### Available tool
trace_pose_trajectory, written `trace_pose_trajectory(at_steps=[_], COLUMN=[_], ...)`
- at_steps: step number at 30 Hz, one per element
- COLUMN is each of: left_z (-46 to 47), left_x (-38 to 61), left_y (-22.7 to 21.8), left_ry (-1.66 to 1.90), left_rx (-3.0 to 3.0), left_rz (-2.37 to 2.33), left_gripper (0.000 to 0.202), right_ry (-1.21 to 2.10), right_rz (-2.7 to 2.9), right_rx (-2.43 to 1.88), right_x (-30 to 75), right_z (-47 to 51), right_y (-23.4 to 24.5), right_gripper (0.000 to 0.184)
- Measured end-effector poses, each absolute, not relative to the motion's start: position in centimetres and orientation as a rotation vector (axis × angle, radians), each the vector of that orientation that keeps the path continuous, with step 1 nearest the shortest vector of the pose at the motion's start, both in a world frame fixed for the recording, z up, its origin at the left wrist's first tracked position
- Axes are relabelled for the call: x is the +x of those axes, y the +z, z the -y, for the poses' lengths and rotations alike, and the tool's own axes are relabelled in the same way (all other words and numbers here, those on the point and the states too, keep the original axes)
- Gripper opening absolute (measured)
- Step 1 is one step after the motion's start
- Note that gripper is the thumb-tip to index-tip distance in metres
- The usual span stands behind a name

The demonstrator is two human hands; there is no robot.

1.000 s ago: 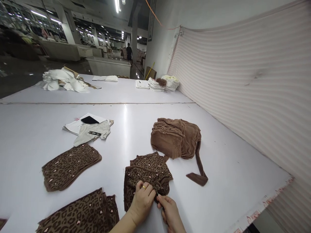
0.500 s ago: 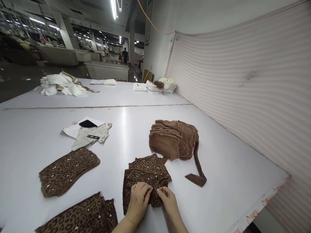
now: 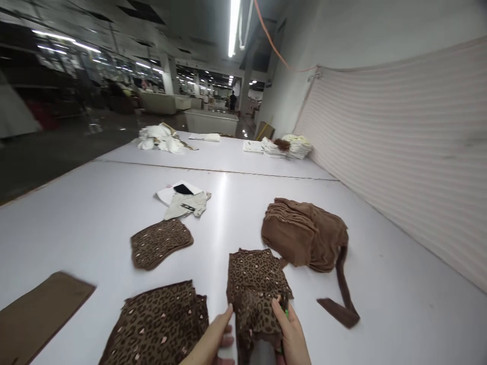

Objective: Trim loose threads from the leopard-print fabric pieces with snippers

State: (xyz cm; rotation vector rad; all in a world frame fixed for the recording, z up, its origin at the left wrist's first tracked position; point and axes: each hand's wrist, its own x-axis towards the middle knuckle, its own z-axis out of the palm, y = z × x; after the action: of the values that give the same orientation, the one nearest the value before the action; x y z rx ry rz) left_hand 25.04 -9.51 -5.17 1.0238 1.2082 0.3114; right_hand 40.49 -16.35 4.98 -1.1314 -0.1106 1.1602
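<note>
I stand at a wide white cutting table (image 3: 95, 213) in a long, dim factory hall, a striped cloth hung along the wall on my right. Near the front edge, my left hand (image 3: 213, 339) lies open beside a leopard-print fabric piece (image 3: 256, 284), while my right hand (image 3: 291, 334) pinches its lower edge together with a small green tool I cannot make out. Just behind it sits a plain brown fabric bundle (image 3: 304, 233); leopard stacks (image 3: 162, 324) lie left.
</note>
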Motion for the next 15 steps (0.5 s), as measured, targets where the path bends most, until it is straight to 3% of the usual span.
trace_pose_trajectory(at_steps=[3,7,11,15], left_z=[12.1,13.3,10.9,7.7], left_x=[25.5,25.7,20.8,12.8], left_y=[-4.8,-2.9,3.5,10.0], left_ry=[0.158,0.341,0.693,0.955], left_rx=[0.45,0.307,0.301,0.638], left_rz=[-1.02,-0.586,-0.667,-0.797], left_gripper=[0.063,0.047,0.038,0.049], right_ry=[1.226,1.296,1.325,1.32], right_rz=[0.134,0.166,0.28,0.43], right_rx=[-1.166,-1.267,-1.234,-1.151], right_x=[39.4,38.3,36.6,33.7], right_z=[16.4,15.5,13.6,11.4], right_y=[6.0,7.6,10.0,10.1], right_gripper=[0.079,0.075,0.067,0.061])
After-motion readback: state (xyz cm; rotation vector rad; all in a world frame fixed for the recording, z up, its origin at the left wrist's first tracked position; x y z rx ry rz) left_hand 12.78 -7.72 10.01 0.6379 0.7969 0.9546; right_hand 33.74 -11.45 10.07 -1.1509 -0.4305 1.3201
